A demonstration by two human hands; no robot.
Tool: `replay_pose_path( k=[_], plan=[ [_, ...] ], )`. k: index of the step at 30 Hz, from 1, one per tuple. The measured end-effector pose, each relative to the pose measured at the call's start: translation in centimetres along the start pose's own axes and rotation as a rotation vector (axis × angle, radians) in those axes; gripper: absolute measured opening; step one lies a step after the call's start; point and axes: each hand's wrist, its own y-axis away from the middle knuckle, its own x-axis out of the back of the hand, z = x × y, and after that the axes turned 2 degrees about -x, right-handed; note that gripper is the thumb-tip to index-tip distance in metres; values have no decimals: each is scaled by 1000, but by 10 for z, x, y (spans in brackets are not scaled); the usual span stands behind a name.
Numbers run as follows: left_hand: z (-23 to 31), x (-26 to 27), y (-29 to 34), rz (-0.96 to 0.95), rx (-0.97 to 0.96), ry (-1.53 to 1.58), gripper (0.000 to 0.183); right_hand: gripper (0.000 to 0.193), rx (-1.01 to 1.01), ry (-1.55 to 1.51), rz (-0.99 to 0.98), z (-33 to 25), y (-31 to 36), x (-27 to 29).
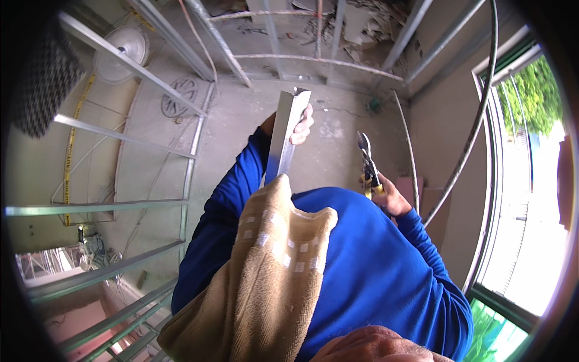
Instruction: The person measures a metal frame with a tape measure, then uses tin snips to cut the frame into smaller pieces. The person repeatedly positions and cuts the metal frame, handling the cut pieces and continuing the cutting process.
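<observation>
Metal channel (282, 130) is gripped by the left hand (303, 125) in front of the shirt (374, 259), snips (367, 158) by the right hand (393, 198); the channel's edges (likely sharp) are best kept clear of the towel (265, 283)

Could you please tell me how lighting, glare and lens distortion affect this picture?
In the head view, the window at right is washed out nearly to white; the window frame bows with the fisheye distortion; the metal channel in the left hand has a pale, glaring face; the corners fall to black; the snips have a readable outline.
</observation>
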Motion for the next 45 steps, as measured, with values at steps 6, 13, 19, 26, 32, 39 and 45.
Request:
replay_pose_path(
  k=[6,13,19,26,32,39,45],
  plan=[
    [17,6,-13,-231,59,87,39,60,-6,26,7,-6,-5,-3],
    [16,-2,-12,-144,71,63,45,59,-14,6,4,0,-5,-3],
    [11,-10,-18,-109,85,30,45,66,8,61,11,-2,-4,-2],
    [17,-24,-21,-68,94,-100,38,74,152,151,58,-15,-5,-8],
    [6,-22,-12,-143,157,-58,41,72,155,258,29,-27,-16,-14],
    [-1,-13,3,-101,144,17,45,72,107,209,25,-28,-10,-14],
    [19,-9,3,-101,186,-55,38,68,171,224,46,-12,-13,-12]
  ],
)
